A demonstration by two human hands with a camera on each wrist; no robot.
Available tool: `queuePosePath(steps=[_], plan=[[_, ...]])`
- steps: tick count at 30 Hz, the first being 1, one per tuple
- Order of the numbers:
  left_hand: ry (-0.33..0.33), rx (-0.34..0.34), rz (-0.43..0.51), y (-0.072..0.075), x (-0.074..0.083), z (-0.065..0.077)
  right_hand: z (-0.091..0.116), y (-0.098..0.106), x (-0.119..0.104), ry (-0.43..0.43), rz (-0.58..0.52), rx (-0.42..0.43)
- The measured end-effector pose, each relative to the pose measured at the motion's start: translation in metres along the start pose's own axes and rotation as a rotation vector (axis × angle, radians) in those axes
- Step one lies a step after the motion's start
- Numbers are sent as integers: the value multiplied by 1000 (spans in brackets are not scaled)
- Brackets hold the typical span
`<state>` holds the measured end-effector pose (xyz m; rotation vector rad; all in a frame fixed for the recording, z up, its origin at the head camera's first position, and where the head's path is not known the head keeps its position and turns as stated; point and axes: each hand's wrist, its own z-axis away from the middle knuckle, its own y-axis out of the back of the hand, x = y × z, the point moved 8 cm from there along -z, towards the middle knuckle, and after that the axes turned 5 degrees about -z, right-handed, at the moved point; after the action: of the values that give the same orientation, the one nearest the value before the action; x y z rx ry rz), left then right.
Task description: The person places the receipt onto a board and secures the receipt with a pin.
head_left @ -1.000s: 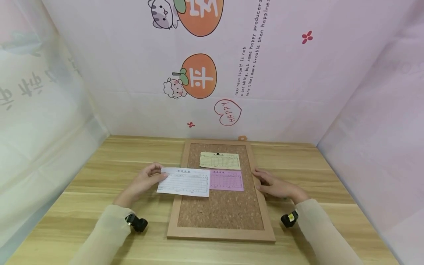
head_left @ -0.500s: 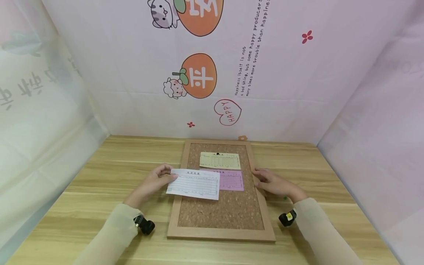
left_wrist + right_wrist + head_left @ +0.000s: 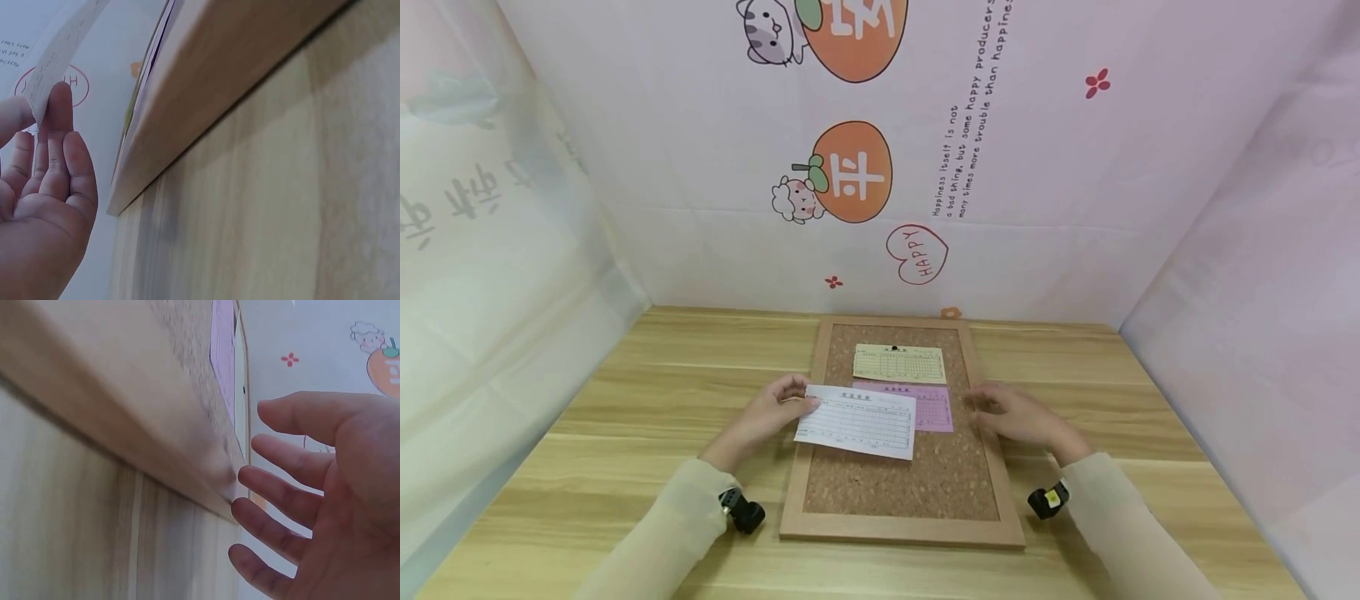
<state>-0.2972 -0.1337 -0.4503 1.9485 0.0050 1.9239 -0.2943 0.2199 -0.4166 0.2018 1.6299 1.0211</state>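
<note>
Between the thumb and fingers of my left hand a white printed form is pinched by its left edge. In the left wrist view the white form is seen nearly edge-on. The form overlaps the left part of a pink form on a wood-framed cork board. Above the pink form, a yellow form bears a black pushpin at its top. By the board's right frame is my right hand, its fingers spread and holding nothing in the right wrist view.
The board lies on a wood-grain table. A printed cloth wall stands behind the table, with pale cloth at both sides. Small black cameras sit on both wrists, the left wrist camera close to the board's frame.
My left hand has carried the white form to the right, further over the pink form. My right hand has shifted slightly to the left and come off the board's right frame.
</note>
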Motion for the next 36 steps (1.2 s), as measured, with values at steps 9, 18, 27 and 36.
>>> queuePosePath(steps=[9,18,27,36], plan=[[1,12,38,-10,1,-4,-5,-11,-21,109,-85,-10],[21,11,71,-21,3,-4,-3,-27,-33,132,-179,-24],[28,-15,122,-30,4,-3,-3,-38,-38,162,-252,-16],[29,-12,127,-32,11,-1,-2,-46,-41,191,-255,-27]])
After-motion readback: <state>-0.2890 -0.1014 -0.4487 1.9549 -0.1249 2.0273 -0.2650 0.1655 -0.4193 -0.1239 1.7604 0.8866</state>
